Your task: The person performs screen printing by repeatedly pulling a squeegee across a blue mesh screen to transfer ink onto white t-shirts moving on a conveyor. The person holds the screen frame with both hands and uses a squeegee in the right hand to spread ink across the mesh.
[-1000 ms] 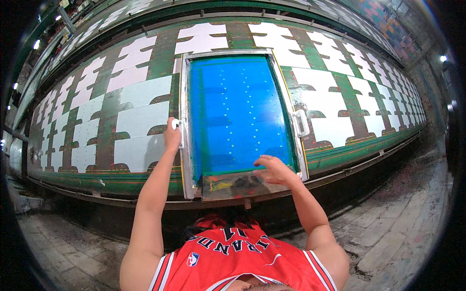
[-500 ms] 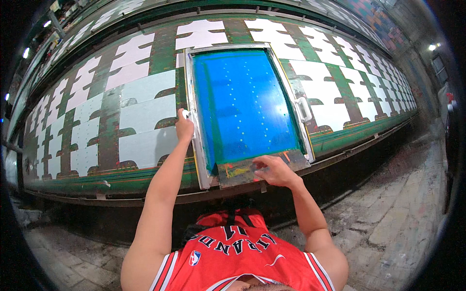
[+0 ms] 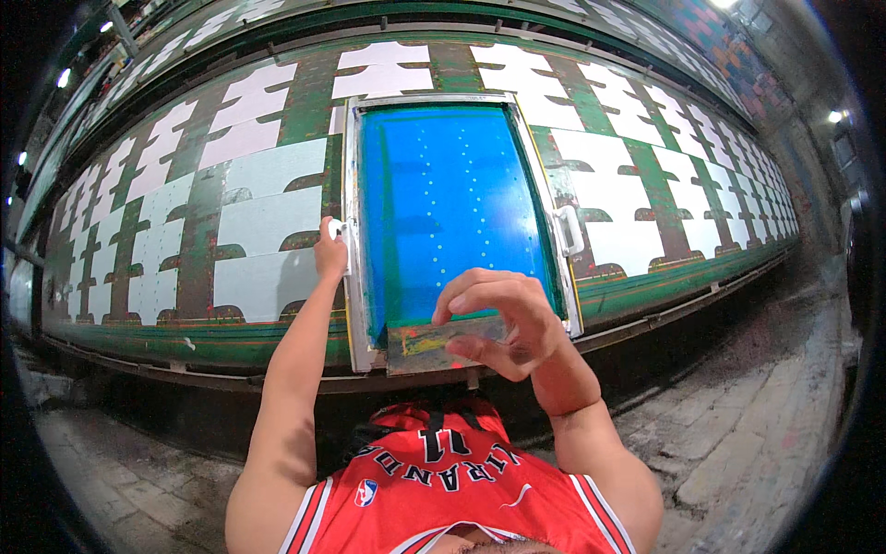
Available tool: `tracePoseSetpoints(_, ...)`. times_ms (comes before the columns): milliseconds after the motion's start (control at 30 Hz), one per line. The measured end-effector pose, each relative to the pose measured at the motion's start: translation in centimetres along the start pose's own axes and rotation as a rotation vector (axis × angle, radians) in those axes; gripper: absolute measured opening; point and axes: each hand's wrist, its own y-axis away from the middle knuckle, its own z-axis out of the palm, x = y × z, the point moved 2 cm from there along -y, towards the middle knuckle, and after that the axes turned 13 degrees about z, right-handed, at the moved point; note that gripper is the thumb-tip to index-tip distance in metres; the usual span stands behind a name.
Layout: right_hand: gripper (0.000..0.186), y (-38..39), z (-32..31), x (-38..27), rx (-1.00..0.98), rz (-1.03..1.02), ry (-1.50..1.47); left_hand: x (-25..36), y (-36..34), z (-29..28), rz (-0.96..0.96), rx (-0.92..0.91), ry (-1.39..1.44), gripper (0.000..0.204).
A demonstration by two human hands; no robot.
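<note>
A screen-printing frame [image 3: 354, 300] with metal rails and a blue mesh [image 3: 452, 185] lies on the long printing table in front of me. Two dotted lines run down the mesh. My left hand [image 3: 329, 251] is closed round the white handle [image 3: 335, 227] on the frame's left rail. Above the frame's near end hangs my right hand [image 3: 517, 323], empty, its thumb and fingers curved and apart. Beneath it, a paint-stained flat board [image 3: 417, 353] spans that end, partly hidden by the hand. A second white handle [image 3: 573, 231] on the right rail is untouched.
Pale cut fabric pieces [image 3: 269, 222] lie in rows along the green table [image 3: 628, 294] on both sides of the frame. The table's near edge runs across just before me. Another table with similar pieces stands behind. Stone paving [image 3: 729, 397] shows at the right.
My right hand has risen off the board at the frame's near end, and its fingers have spread. The left hand keeps its hold on the handle. The whole view has shifted slightly.
</note>
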Motion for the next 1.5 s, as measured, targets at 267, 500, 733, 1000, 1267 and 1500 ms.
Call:
tracePoseSetpoints(267, 0.018, -2.5, -4.5, -4.6, -0.045, -0.575, -0.583, 0.6, 0.0, -0.1, -0.043, 0.045, -0.052, 0.055)
tracePoseSetpoints(500, 0.023, -1.0, -5.5, -11.6, 0.282, -0.38, -0.762, 1.5, 0.0, 0.0, -0.035, 0.089, -0.077, 0.055)
tracePoseSetpoints(733, 0.024, -0.8, -8.2, -11.3, -0.105, -0.389, -0.704, 1.1, -0.2, 0.0, -0.043, 0.097, -0.066, 0.055)
tracePoseSetpoints(1000, 0.029, 1.7, -7.5, 0.5, -0.623, -0.12, 0.091, 1.0, -0.1, 0.0, -0.067, 0.095, 0.026, 0.054)
tracePoseSetpoints(1267, 0.053, 16.3, -3.0, 13.0, -0.521, 0.498, 0.704, 1.5, 0.1, -0.5, -0.045, 0.062, 0.02, 0.052)
tracePoseSetpoints(1500, 0.059, 19.8, -1.4, 15.8, -0.419, 0.404, 1.089, 1.2, 0.1, -0.7, -0.005, 0.067, 0.023, 0.052)
